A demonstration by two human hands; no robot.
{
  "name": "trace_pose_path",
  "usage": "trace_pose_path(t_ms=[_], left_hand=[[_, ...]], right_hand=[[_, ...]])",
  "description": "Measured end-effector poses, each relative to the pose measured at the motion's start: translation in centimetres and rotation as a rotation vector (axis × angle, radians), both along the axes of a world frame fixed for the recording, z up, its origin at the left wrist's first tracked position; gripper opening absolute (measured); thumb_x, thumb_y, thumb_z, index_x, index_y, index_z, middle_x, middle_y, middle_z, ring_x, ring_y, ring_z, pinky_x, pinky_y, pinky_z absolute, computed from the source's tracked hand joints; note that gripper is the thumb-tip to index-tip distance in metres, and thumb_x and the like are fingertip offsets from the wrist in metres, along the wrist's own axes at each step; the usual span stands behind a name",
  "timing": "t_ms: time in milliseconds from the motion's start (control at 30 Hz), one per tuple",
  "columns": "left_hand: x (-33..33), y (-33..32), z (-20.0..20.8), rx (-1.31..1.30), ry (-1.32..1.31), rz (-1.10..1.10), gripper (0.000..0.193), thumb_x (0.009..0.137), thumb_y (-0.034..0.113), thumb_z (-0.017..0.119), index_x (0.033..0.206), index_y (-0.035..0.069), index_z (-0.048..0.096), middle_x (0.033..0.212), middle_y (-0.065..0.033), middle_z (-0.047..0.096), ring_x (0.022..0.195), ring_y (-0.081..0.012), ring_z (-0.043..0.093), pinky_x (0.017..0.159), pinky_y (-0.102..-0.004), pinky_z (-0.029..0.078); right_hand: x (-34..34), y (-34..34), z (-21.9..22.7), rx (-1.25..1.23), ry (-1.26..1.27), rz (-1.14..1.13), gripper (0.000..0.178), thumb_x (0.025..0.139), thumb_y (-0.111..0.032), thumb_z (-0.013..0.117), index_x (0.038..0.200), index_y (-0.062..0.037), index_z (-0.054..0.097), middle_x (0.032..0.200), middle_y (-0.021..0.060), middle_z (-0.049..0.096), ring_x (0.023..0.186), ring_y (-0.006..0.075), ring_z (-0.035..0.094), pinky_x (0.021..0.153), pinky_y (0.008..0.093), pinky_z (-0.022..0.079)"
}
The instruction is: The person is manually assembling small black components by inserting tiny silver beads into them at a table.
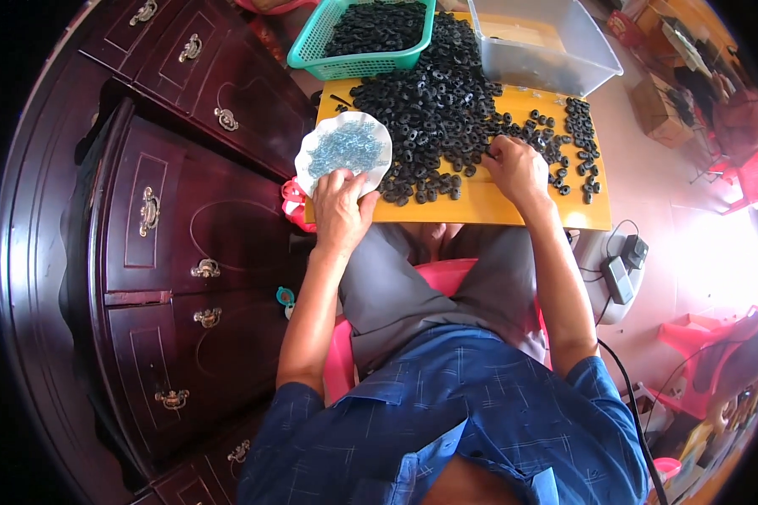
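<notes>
On the yellow table (480,206), a white scalloped plate (382,156) holds a heap of small shiny silver metal pieces (344,148), too fine to name exactly. My left hand (341,202) lies over the plate's near rim, fingertips at the edge of the pieces and thumb apart; nothing shows in its grasp. A large pile of small black oval plastic parts with holes (434,105) covers the table's middle. At the pile's right side, my right hand (518,168) is closed in a pinch on one small black part, mostly hidden by the fingers.
A green basket (360,64) full of black parts stands at the far left, and a clear plastic bin (552,71) at the far right. More black parts (583,143) lie along the right edge. A dark wooden cabinet (219,194) stands close on the left.
</notes>
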State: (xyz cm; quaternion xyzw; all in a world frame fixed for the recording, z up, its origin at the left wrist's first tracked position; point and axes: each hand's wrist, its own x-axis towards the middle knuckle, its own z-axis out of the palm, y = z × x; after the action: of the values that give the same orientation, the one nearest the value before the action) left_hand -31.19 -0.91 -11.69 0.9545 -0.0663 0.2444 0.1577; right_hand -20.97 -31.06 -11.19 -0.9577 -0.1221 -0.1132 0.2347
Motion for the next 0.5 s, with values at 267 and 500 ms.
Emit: trace_pose_path(t_ms=[267, 500], left_hand=[[0.1, -0.33, -0.67, -0.02, -0.125, -0.079, 0.022, 0.075, 0.007, 0.078, 0.095, 0.007, 0.071, 0.094, -0.0067, 0.064, 0.092, -0.0302, 0.06, 0.083, -0.0431, 0.049], [0.12, -0.88, -0.35, -0.01, -0.179, -0.107, 0.016, 0.076, 0.003, 0.076, 0.09, 0.007, 0.07, 0.09, -0.0069, 0.066, 0.089, -0.03, 0.061, 0.08, -0.0423, 0.05]], right_hand=[[-0.02, 0.14, 0.2, -0.067, 0.079, -0.032, 0.023, 0.086, -0.031, 0.069, 0.089, -0.0084, 0.072, 0.09, 0.012, 0.071, 0.084, 0.0334, 0.07, 0.075, 0.0443, 0.055], [-0.58, -0.23, 0.03, 0.024, -0.059, 0.016, 0.02, 0.091, -0.024, 0.065, 0.093, -0.0051, 0.071, 0.091, 0.0118, 0.071, 0.083, 0.0354, 0.069, 0.074, 0.0434, 0.055]])
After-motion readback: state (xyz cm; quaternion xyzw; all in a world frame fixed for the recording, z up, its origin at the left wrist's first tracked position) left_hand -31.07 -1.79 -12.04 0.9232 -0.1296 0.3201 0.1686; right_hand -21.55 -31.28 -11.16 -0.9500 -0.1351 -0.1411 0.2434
